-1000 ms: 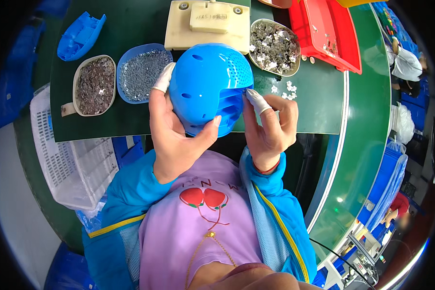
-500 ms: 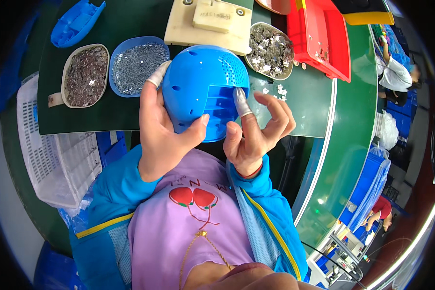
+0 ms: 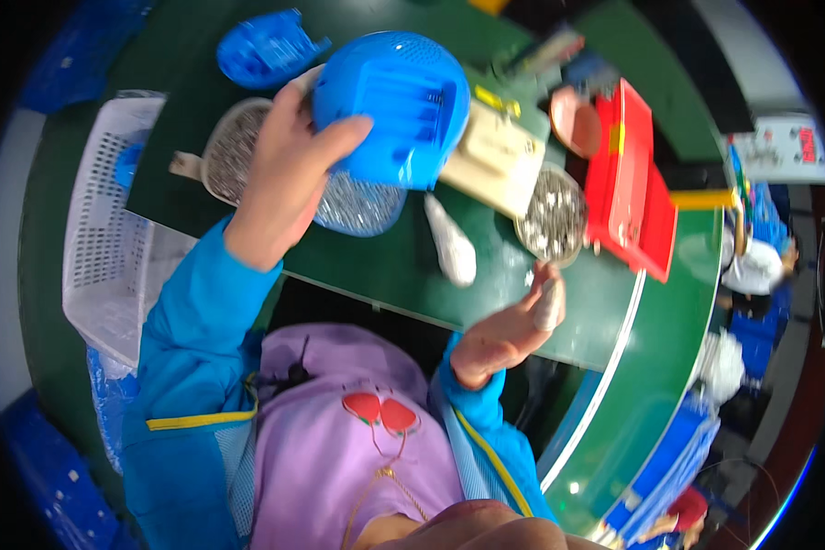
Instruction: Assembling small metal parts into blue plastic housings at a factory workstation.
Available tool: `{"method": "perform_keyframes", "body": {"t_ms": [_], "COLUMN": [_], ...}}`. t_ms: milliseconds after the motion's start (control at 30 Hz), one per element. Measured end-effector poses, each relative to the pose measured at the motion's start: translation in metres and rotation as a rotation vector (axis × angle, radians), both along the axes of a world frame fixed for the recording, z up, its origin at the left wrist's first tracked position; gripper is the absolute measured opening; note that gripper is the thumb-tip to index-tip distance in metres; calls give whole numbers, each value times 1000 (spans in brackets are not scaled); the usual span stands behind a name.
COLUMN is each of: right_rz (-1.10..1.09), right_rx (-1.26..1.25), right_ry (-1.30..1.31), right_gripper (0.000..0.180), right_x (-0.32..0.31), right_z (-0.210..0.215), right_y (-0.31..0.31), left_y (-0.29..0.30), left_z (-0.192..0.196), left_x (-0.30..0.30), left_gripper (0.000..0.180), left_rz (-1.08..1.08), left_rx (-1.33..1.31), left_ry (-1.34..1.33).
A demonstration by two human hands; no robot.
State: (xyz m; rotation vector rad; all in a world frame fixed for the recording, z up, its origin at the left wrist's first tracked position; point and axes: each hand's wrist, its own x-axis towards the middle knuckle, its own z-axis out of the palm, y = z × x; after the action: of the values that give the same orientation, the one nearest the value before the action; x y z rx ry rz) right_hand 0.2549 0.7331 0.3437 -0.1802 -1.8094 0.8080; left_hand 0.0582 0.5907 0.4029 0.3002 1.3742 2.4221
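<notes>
My left hand (image 3: 293, 170) holds up a rounded blue plastic housing (image 3: 445, 137), its thumb lying over the front edge and the other fingers behind it. The housing's recessed, ribbed compartment faces me, with small holes dotted near its top. A finger cot covers a fingertip of my right hand (image 3: 509, 330), which is away from the housing, low over the table near a bowl of small silvery parts (image 3: 552, 215). Its fingers are loosely bent and blurred, with no held thing visible. Between my hands lies a tapered white object (image 3: 453, 246), too smeared to name.
Behind the housing is a cream block fixture (image 3: 500, 160). Small metal parts fill a blue bowl (image 3: 362, 206) and a pale bowl (image 3: 234, 151). Another blue shell (image 3: 266, 50) lies far left. Red bins (image 3: 628, 183) stand right; a white perforated basket (image 3: 110, 238) is left. People are farther right.
My right hand has left the housing and moved right, toward the bowl of silvery parts. The housing has turned slightly in my left hand. The whole view has shifted, and the white object now shows.
</notes>
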Motion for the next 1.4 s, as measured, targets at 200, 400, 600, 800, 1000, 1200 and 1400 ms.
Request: {"method": "perform_keyframes", "body": {"t_ms": [200, 400, 600, 800, 1000, 1200, 1400], "right_rz": [70, -6, 57, -67, -10, -57, 615], "right_rx": [-50, -16, -60, -30, -38, -20, -763], "right_ry": [-350, -482, -488, -461, -455, -332, -294], "right_gripper": [60, 46, 46, 59, 53, 44, 63], "right_x": [6, 7, 4, 11, 15, 26, -24], "right_z": [-17, -35, -38, -40, -38, -33, 15], "right_y": [-16, -15, -23, -11, -11, -19, -42], "left_y": [89, 176, 160, 24, -107, -100, -78], "left_z": [-97, -80, -108, -15, -21, 21, 28], "left_x": [-174, -204, -304, -328, -291, -175, -11], "left_gripper": [53, 75, 73, 67, 25, 20, 17], "left_rz": [156, 203, 309, 111, -349, 13, -430], "left_rx": [-123, -1034, -761, -1515, -1484, -1099, -953], "left_ry": [-65, -129, -11, 1101, 316, 573, 608]}}
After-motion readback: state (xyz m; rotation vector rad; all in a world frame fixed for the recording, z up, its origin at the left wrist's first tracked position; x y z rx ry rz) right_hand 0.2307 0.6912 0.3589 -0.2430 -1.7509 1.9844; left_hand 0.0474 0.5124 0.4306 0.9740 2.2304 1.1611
